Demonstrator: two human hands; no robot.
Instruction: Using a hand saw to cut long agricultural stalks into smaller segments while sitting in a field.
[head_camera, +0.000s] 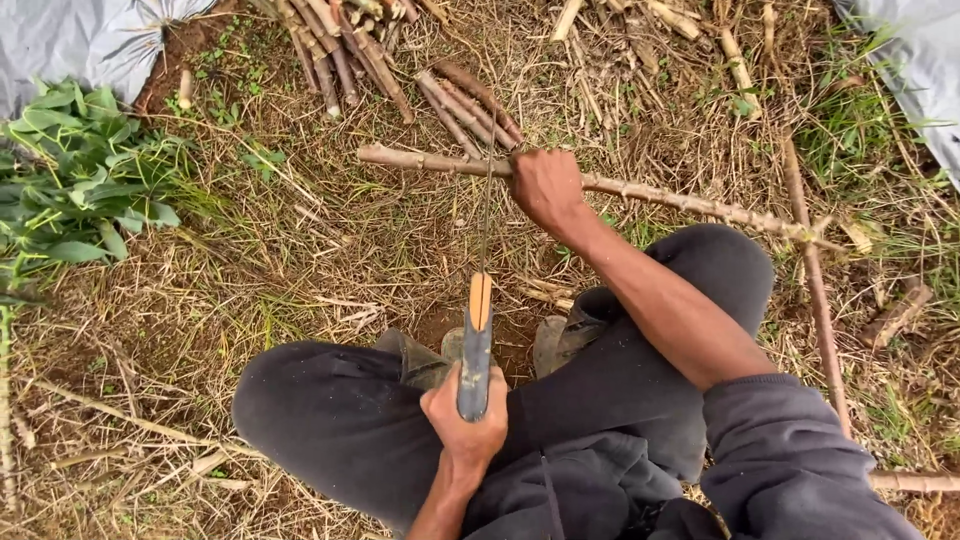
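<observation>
My left hand (465, 425) grips the dark grey handle of a hand saw (476, 345) with an orange patch near the blade. Its thin blade runs straight up and meets a long knobbly stick (680, 200) that lies crosswise above the ground. My right hand (545, 185) is closed around that stick just right of the blade. My knees in dark trousers (330, 410) frame the saw on both sides, and my shoes (560, 340) rest on the bare soil below it.
Cut stick pieces (350, 50) lie piled at the top. More sticks (820, 300) lie on the right. Green leafy plants (80, 180) grow at the left. Grey sheeting (70, 40) covers the top left corner and more sheeting (915, 60) the top right. Dry grass covers the ground.
</observation>
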